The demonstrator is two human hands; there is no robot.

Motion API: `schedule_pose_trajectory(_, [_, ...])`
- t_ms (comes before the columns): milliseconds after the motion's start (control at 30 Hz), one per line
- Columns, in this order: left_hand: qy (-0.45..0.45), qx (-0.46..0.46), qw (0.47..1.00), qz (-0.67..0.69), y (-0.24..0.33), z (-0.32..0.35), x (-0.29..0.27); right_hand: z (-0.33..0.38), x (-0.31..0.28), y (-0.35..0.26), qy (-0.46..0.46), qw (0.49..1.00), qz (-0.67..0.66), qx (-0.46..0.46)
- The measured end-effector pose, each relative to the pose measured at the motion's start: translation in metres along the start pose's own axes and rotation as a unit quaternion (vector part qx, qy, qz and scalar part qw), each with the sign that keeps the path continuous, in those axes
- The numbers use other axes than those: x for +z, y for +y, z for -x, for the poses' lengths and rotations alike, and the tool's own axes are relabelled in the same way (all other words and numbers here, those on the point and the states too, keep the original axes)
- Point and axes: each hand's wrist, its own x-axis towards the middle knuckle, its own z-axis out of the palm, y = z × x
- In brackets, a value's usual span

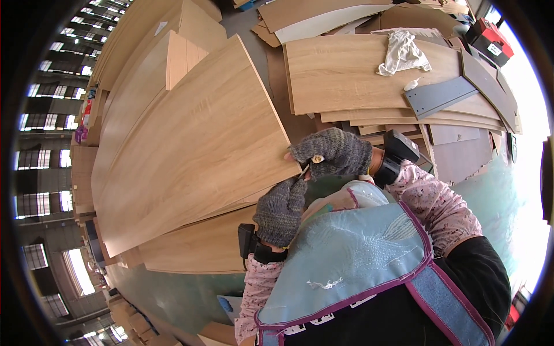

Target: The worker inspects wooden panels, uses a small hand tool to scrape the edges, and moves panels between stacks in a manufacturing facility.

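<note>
A large light wood-grain panel (196, 150) lies at a slant in front of me, its near right corner at my hands. My right hand (334, 151), in a grey knitted fingerless glove, is closed at that corner, with a fingertip on the panel's face beside the edge. Just below the corner is my left hand (281, 212), gloved alike, its fingers bent together. Between the fingertips of both hands shows a small thin dark piece (304, 170), too small to name. A small pale spot, perhaps a hole in the glove, shows on the right glove.
More wood-grain panels (202, 245) lie beneath and behind the large one. Across from me, a panel stack (340, 72) carries a white cloth (402, 53) and a grey drilled board (441, 97). A red and black toolbox (489, 41) stands far right. Cardboard sheets (323, 20) lie behind.
</note>
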Motion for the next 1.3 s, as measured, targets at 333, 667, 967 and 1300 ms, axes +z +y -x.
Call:
schedule_pose_trajectory(333, [0.019,-0.004,1.0,-0.004,-0.002,0.004,0.008,0.003,-0.001,-0.004,-0.006,0.999,0.034,0.004])
schedule_pose_trajectory(667, [0.036,0.018,0.998,-0.057,0.0,0.006,0.011,0.005,-0.003,0.003,-0.012,0.999,0.03,-0.026])
schedule_pose_trajectory(967, [-0.049,0.03,0.996,-0.068,0.008,-0.002,-0.005,0.009,-0.006,0.005,-0.018,0.997,0.069,-0.024])
schedule_pose_trajectory(1300, [-0.025,0.111,0.985,-0.133,-0.003,0.006,-0.001,0.01,-0.001,0.002,-0.024,0.997,0.066,-0.012])
